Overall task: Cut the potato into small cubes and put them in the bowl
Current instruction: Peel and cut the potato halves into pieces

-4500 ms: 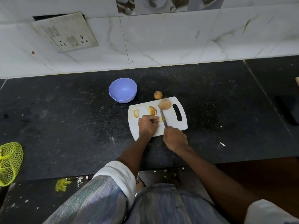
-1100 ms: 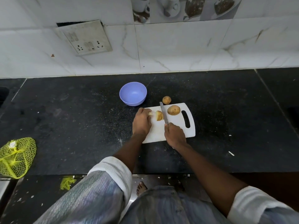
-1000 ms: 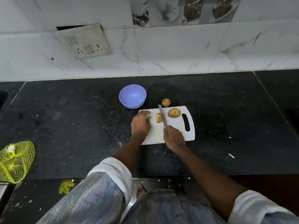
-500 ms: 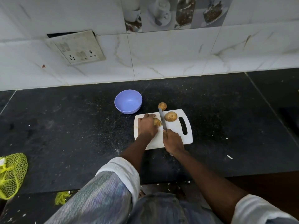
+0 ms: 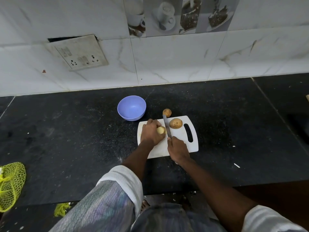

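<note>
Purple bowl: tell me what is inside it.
The purple bowl shows only its bare inner wall; no potato cubes are visible in it. Its near inner side is hidden by the rim.

Cutting board near counter front edge, bowl behind its far-left corner, small potato off its far edge, potato half on board right of knife, cut piece left of it, mesh bag at counter's front-left edge.
</note>
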